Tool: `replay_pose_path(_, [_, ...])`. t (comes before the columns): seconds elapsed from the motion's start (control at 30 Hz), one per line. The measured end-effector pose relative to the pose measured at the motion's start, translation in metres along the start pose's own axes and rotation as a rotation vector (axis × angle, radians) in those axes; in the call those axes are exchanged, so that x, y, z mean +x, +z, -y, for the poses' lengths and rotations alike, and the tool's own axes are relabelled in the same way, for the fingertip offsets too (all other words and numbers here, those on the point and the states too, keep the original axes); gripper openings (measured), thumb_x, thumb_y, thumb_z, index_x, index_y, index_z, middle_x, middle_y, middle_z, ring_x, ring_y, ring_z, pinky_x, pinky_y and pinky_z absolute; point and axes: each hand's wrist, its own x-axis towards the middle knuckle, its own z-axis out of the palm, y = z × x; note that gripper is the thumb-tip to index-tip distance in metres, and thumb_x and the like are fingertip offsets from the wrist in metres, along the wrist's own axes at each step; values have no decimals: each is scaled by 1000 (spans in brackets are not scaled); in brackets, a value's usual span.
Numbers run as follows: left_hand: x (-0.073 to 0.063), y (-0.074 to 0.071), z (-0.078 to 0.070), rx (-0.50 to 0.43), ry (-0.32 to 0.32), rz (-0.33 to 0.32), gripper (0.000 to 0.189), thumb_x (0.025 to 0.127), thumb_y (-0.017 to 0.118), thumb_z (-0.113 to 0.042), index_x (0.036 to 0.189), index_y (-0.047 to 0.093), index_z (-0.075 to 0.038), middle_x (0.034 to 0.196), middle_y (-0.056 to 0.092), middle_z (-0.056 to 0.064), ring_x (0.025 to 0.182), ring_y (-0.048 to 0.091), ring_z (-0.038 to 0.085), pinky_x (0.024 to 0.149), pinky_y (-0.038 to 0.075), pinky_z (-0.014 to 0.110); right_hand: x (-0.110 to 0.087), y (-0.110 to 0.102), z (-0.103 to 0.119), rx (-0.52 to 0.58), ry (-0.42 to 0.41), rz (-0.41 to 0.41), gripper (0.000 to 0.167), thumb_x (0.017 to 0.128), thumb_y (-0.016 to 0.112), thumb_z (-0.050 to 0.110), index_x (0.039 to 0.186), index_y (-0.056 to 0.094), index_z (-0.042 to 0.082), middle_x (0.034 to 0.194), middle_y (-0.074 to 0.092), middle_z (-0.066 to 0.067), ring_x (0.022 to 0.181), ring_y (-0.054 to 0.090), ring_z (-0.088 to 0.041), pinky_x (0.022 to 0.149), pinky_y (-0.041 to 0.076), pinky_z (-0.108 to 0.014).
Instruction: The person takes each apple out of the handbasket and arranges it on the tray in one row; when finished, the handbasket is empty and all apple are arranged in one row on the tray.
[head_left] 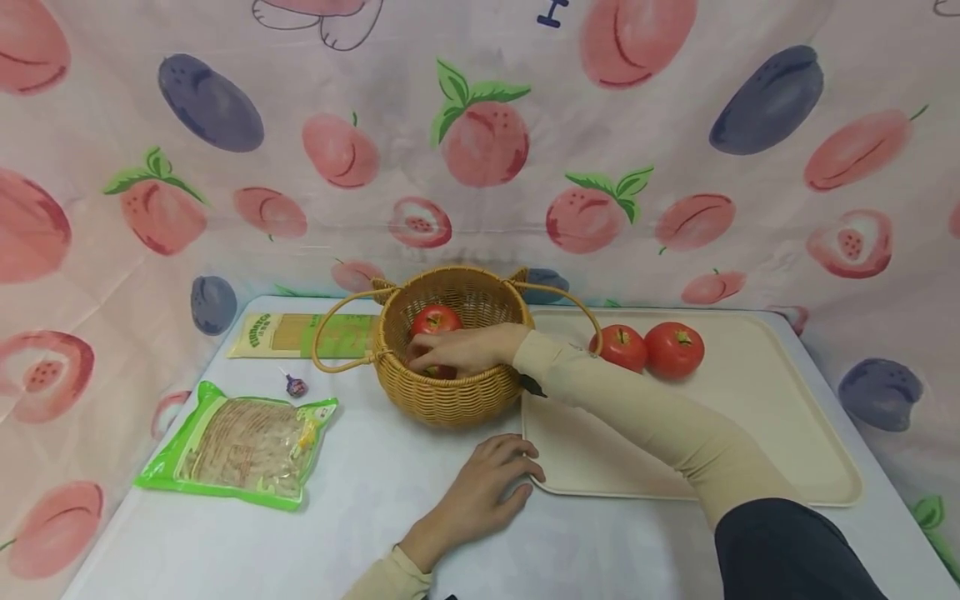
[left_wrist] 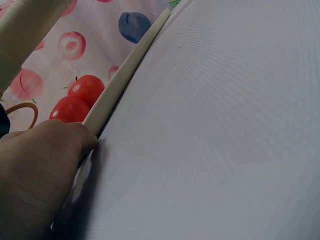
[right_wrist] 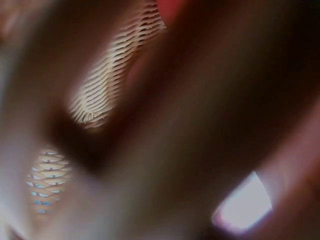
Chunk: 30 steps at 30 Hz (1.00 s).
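Observation:
A wicker basket (head_left: 442,400) with two loop handles stands at the middle of the table. Inside it lies one red apple (head_left: 435,318); a second apple (head_left: 440,372) shows partly beneath my right hand (head_left: 472,348). That hand reaches over the rim with fingers bent round the lower apple, most of which it hides. In the right wrist view, blurred fingers cover most of the basket's woven wall (right_wrist: 102,85). My left hand (head_left: 491,487) rests with loosely bent fingers at the near left corner of a cream tray (head_left: 750,450), its fingertips touching the edge.
Two more apples (head_left: 673,350) sit on the tray's back left part. Left of the basket lie a noodle packet (head_left: 288,335), a small wrapped lollipop (head_left: 296,386) and a green-edged bag of brown slices (head_left: 243,446). A fruit-print cloth (head_left: 487,208) hangs behind the table.

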Motion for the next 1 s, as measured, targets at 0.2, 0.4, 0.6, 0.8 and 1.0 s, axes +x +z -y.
replay_pose_path(0.2, [1,-1,0,-4,2,-3,15,89,61,-20,102,63,-29,122,55,-8,126,44,13,107,37,37,0,0,-1,35,-10,25,48,93,49,3,138,46,20,145,32,-9,117,48,-15,98,44,-26])
replay_pose_path(0.4, [1,-2,-2,-11,-10,-2,15,89,61,-20,102,63,-29,122,55,-8,127,43,12,108,36,36,0,0,-2,47,-25,30,44,96,47,6,137,47,19,142,34,-10,117,49,-16,99,44,-26])
replay_pose_path(0.6, [0,-2,-1,1,12,-14,15,89,61,-20,102,63,-28,122,56,-7,125,44,13,107,37,37,-2,-1,0,94,40,93,46,99,42,10,143,40,20,141,35,-9,123,46,-17,106,40,-29])
replay_pose_path(0.8, [1,-3,-1,-3,12,-14,16,88,62,-19,101,63,-28,121,56,-6,125,45,14,108,37,36,-4,-2,1,167,110,169,48,100,42,20,147,33,23,146,32,-8,136,35,-19,115,30,-37])
replay_pose_path(1.0, [0,-4,-2,-8,7,-11,16,88,62,-19,101,63,-27,121,56,-6,125,45,13,108,36,36,-3,-1,0,182,110,213,50,99,45,22,148,31,19,154,27,-9,145,21,-26,120,19,-42])
